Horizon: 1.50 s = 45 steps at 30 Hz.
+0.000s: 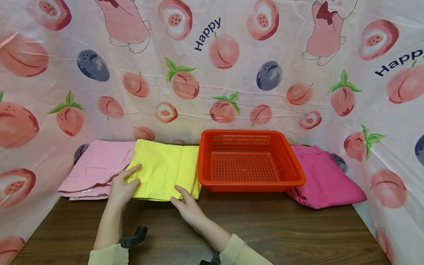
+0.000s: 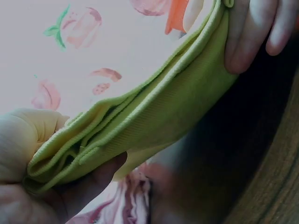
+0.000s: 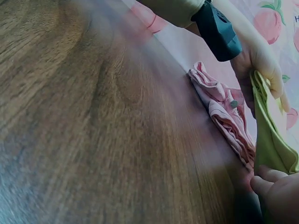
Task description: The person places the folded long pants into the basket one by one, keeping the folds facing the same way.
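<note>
Both hands hold a pair of folded yellow pants (image 1: 165,165) between them, at the left of the orange-red basket in the head view. My left hand (image 1: 122,187) grips the left front corner, thumb on top and fingers beneath the layers (image 2: 126,121). At the front right edge, my right hand (image 1: 189,210) pinches the cloth, its other fingers partly hidden under the fold. From the right wrist view, the pants' front edge is lifted above the table, with the left hand (image 3: 257,65) at the far end.
Folded light pink pants (image 1: 99,165) lie left of the yellow ones. The orange-red plastic basket (image 1: 251,183) stands right of them, with folded hot pink pants (image 1: 324,180) beyond it. A brown wooden table (image 1: 291,228) lies below, backed by a fruit-print curtain (image 1: 241,81).
</note>
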{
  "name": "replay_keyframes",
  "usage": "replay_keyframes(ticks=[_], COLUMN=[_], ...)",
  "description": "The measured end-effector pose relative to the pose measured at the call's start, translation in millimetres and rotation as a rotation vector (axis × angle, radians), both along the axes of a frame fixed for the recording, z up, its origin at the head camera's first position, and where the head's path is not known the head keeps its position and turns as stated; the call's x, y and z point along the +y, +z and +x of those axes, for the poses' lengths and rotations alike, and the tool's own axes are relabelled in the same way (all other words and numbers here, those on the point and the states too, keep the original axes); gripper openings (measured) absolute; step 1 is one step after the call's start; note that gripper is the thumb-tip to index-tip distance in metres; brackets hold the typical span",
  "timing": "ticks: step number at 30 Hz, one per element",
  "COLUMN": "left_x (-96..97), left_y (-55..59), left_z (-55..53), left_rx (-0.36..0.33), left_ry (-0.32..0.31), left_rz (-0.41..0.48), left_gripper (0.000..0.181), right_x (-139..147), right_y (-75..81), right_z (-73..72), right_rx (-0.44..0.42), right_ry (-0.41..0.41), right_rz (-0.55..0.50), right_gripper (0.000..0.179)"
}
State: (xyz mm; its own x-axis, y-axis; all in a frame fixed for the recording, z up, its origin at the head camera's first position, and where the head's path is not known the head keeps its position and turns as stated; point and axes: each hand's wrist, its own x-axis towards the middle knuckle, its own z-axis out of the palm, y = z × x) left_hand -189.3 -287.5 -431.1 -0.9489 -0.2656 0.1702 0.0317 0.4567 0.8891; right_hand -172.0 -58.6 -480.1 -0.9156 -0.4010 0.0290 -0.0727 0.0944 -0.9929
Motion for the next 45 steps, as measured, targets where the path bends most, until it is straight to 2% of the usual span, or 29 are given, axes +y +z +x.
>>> replay_keyframes(ticks=[6,13,18,22,26,29,33,41,45], left_x=[1.7,2.7,5.1,10.6,17.3,21.5,26.5,34.1,36.8], left_y=[9.6,20.4,27.4,34.9,42.3,47.6,54.5,63.9,69.3], left_z=[5.5,14.3,19.3,23.6,27.6,30.5,33.9,42.0,47.4], left_rx=[0.065,0.066,0.085,0.152,0.241,0.296,0.361,0.416,0.457], left_ry=[0.063,0.087,0.076,0.081,0.088,0.087,0.088,0.101,0.09], left_rz=[-0.025,-0.002,0.008,-0.014,-0.095,-0.145,-0.154,-0.144,-0.14], left_gripper=[0.05,0.051,0.05,0.049,0.047,0.045,0.045,0.046,0.047], right_x=[-0.1,-3.6,-6.3,-7.7,-8.7,-8.8,-9.1,-10.2,-10.2], right_y=[4.9,6.1,4.1,3.2,0.6,-1.9,-3.2,-0.6,1.7], right_z=[0.8,1.9,2.8,4.3,4.9,4.3,3.2,4.0,4.8], right_rx=[0.042,0.07,0.06,-0.003,-0.097,-0.179,-0.268,-0.351,-0.38], right_ry=[0.017,-0.024,-0.049,-0.025,0.006,0.018,0.017,0.028,0.08], right_rz=[-0.014,-0.046,-0.175,-0.324,-0.387,-0.4,-0.443,-0.462,-0.457], right_gripper=[0.048,0.041,0.037,0.035,0.034,0.035,0.036,0.043,0.049])
